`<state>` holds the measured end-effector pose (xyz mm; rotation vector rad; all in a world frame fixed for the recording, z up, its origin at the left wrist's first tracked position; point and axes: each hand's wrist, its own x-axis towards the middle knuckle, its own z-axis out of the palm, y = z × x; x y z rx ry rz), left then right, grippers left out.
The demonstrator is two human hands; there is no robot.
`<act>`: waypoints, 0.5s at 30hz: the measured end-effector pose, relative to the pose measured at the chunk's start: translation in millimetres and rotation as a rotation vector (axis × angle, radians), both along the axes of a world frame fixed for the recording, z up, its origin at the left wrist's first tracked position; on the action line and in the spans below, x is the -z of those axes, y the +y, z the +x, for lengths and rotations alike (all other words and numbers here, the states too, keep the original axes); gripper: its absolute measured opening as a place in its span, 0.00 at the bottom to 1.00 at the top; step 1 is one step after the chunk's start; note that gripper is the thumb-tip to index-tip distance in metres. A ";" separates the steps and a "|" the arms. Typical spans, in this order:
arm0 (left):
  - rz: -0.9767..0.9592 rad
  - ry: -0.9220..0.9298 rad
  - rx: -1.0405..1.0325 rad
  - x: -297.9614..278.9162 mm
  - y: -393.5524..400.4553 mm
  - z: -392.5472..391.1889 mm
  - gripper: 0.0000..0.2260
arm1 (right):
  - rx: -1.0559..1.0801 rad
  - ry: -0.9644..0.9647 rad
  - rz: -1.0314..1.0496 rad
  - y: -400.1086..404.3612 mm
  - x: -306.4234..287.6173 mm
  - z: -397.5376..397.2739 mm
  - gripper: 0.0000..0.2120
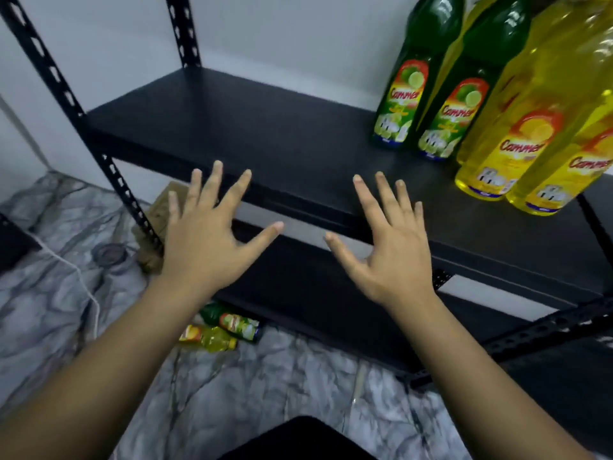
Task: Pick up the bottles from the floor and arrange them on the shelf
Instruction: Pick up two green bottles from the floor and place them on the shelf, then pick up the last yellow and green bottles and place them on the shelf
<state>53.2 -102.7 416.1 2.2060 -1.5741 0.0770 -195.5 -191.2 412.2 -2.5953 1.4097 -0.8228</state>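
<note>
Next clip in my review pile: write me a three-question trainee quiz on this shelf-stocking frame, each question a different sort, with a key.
1. True or false: the left hand holds a bottle.
2. Multiple choice: the green bottles on the shelf stand where? A) at its left end B) toward its right end, beside the yellow bottles C) on the lower board
3. Fill in: two bottles lie on the ____, under the left forearm, one green and one yellow.

Key
1. False; both it and the right hand are open and empty, fingers spread.
2. B
3. floor
</note>
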 end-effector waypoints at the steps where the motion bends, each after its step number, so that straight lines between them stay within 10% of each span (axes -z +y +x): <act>1: 0.012 0.011 -0.027 10.7 16.4 3.9 0.42 | -0.040 0.005 0.003 11.1 6.6 3.3 0.41; 15: 0.407 0.193 -0.226 212.3 158.9 52.2 0.44 | -0.376 0.266 0.442 80.8 208.8 95.1 0.43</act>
